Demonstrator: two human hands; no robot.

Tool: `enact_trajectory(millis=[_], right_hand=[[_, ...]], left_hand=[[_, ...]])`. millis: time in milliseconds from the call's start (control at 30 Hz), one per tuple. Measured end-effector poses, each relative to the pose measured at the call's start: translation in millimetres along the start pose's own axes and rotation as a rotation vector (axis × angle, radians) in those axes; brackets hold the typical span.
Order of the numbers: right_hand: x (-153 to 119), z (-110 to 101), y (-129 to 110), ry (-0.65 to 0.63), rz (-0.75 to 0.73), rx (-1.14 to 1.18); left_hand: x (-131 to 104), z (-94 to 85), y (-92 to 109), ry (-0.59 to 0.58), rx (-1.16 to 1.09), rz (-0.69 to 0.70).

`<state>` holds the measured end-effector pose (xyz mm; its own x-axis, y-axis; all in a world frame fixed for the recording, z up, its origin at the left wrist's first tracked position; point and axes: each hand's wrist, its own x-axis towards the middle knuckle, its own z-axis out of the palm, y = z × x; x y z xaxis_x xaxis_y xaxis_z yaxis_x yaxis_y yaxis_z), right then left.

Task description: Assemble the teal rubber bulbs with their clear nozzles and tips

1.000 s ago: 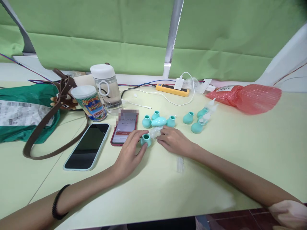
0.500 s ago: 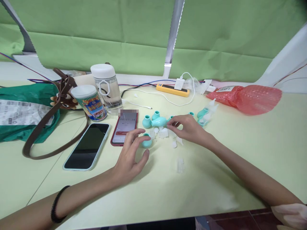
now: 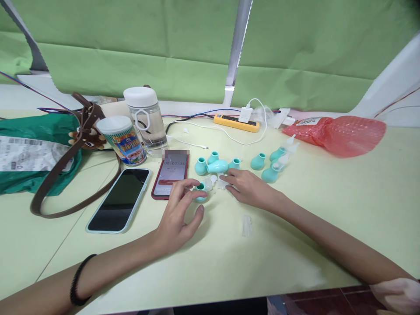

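My left hand has its fingers spread, with the fingertips over a small teal bulb standing on the table. My right hand reaches in from the right, its fingertips on small white translucent pieces; whether it grips one is hidden. Just behind these pieces several more teal bulbs stand or lie in a group. To the right is a single upright teal bulb, beside teal bulbs with clear pointed tips. A clear piece lies nearer the front.
Two phones, one dark and one showing a timer, lie left of my left hand. Behind them stand a snack can and a water bottle. A yellow power strip and red bubble wrap are at the back.
My right hand has moved left and slightly down, from beside a teal bulb to the white pieces. Teal bulbs behind it now show more fully. My left hand is almost still.
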<state>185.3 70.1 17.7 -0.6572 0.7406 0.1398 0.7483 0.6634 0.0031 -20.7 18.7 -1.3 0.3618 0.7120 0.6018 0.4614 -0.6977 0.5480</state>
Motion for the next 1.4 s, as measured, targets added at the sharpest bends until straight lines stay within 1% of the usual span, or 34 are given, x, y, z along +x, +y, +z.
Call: enact_trajectory(millis=[100, 200, 267, 333, 400, 467, 533, 600, 633, 700, 733, 800, 833, 900, 1067, 1400], right_hand=[[0, 4, -2, -0.042, 0.013, -0.031], [0, 3, -4, -0.02, 0.049, 0.012], [-1, -3, -6, 0.007, 0.081, 0.085], [-2, -14, -8, 0.02, 0.107, 0.242], [-4, -26, -12, -0.014, 0.12, 0.524], [-6, -35, -16, -0.116, 0.127, 0.865], [-6, -37, -19, -0.247, 0.131, 1.161], [-6, -33, -21, -0.375, 0.132, 1.371], [-5, -30, -21, -0.422, 0.142, 1.45], [-4, -24, -21, -0.459, 0.186, 1.553], [-3, -21, -20, -0.435, 0.222, 1.583], [-3, -20, -20, -0.337, 0.29, 1.614], [-3, -20, -20, -0.291, 0.311, 1.619], [-4, -21, -22, -0.245, 0.327, 1.626], [-7, -22, -28, -0.227, 0.295, 1.623], [-7, -29, -31, -0.146, 0.327, 1.494]], left_hand=[[0, -0.5, 2, -0.005, -0.002, 0.013], [0, -0.7, 3, -0.003, 0.004, 0.047], [-1, -0.4, 3, 0.001, 0.007, 0.071], [-2, 0.4, 3, 0.011, -0.019, 0.079], [-4, 1.3, 3, 0.02, -0.116, 0.063], [-5, 2.0, 6, -0.025, -0.315, -0.018], [-6, 2.1, 10, -0.115, -0.543, -0.166], [-5, 1.9, 13, -0.193, -0.72, -0.334], [-4, 1.8, 15, -0.212, -0.786, -0.403], [-2, 1.6, 16, -0.241, -0.903, -0.514], [0, 1.7, 16, -0.248, -0.954, -0.556], [1, 2.1, 15, -0.245, -1.026, -0.615], [2, 2.3, 15, -0.235, -1.047, -0.636], [1, 2.9, 14, -0.21, -1.07, -0.665], [-1, 3.9, 15, -0.216, -1.059, -0.7], [2, 4.6, 15, -0.203, -1.02, -0.759]])
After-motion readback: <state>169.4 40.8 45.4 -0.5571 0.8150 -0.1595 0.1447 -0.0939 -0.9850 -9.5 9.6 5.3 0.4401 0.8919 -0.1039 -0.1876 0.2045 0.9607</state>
